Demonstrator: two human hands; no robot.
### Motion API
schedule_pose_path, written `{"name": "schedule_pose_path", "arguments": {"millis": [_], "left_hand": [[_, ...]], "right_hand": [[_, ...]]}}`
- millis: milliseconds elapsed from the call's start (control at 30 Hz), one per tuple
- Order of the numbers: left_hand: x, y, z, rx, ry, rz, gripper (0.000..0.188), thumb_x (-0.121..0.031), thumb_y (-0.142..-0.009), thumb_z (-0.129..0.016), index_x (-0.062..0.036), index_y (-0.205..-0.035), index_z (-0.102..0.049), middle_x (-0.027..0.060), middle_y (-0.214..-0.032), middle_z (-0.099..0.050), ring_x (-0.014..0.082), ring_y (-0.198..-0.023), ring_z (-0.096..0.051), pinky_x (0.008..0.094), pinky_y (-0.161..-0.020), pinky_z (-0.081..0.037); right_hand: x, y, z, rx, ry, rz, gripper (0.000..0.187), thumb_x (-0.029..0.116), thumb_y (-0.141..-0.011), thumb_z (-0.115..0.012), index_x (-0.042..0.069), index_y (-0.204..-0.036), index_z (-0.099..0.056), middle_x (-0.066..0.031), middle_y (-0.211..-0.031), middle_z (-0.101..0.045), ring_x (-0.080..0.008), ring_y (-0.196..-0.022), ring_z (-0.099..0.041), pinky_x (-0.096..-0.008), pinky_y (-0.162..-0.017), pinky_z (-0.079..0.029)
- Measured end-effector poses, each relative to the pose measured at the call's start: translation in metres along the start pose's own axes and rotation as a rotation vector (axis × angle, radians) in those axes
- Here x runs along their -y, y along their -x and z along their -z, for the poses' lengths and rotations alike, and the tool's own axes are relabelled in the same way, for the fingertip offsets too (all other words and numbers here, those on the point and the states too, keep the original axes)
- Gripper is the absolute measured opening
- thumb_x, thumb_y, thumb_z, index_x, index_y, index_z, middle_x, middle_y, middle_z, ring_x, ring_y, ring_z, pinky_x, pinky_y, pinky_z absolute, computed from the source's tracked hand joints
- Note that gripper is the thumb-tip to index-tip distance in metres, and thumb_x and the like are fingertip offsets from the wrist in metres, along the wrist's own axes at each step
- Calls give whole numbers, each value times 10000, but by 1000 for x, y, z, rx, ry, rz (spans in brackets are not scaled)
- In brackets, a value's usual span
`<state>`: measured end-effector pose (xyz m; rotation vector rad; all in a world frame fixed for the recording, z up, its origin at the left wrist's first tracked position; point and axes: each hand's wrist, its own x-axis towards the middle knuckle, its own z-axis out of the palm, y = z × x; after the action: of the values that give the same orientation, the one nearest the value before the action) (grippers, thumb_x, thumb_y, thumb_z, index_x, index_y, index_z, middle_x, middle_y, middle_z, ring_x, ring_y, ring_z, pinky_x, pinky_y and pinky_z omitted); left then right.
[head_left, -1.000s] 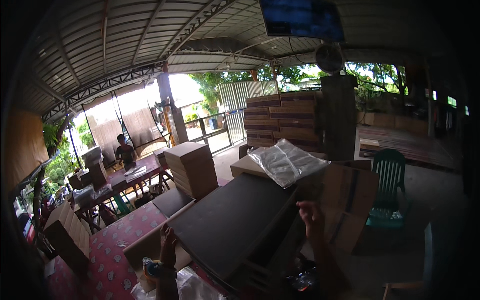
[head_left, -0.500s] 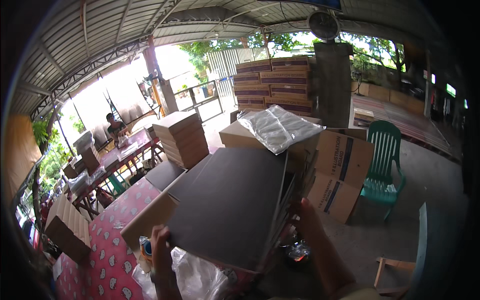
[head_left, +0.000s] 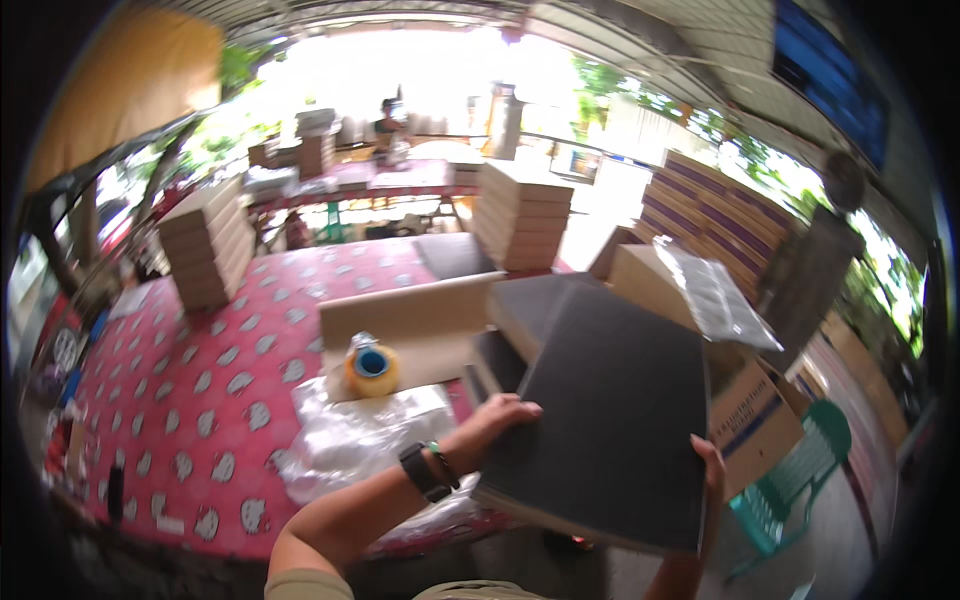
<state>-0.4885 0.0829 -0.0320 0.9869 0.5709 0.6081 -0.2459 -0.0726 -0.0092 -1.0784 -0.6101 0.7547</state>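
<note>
A wide stack of black boards (head_left: 615, 410) is tilted in front of me, its pale layered edge showing along the near side. My left hand (head_left: 503, 418) grips the left edge, thumb on top. At the opposite edge my right hand (head_left: 708, 468) is closed round the side, with most of its fingers hidden behind the boards. More black boards (head_left: 500, 358) lie beneath and beyond the left edge. Beside them is an open brown cardboard sheet (head_left: 420, 318). A tape dispenser with a blue-cored roll (head_left: 371, 370) rests by crumpled clear plastic (head_left: 365, 435).
Stacked packs (head_left: 208, 245) and another pile (head_left: 522, 215) stand on the pink patterned table (head_left: 240, 350). To the right are a carton under clear plastic bags (head_left: 715, 285), a cardboard box (head_left: 752, 420) and a green chair (head_left: 795, 490). A person (head_left: 388, 125) sits at a farther table.
My view has swung left, showing more of the pink table. The board stack has turned between my hands, which still hold its sides, and now lies nearer to me.
</note>
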Motion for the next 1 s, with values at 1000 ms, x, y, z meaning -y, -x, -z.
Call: {"name": "schedule_pose_path", "arguments": {"millis": [1000], "left_hand": [[80,477,461,-993,-723,-625,771,-130,-473,-820,12,-1109,-410,103,-1000,-517,211,-947,-509,322,-833,-420]], "right_hand": [[-327,226,-420,1188,217,-90,636,-34,-605,-715,30,-1165,-420,-52,-1032,-541,-128,-965,-500,-291,-848,-409]]}}
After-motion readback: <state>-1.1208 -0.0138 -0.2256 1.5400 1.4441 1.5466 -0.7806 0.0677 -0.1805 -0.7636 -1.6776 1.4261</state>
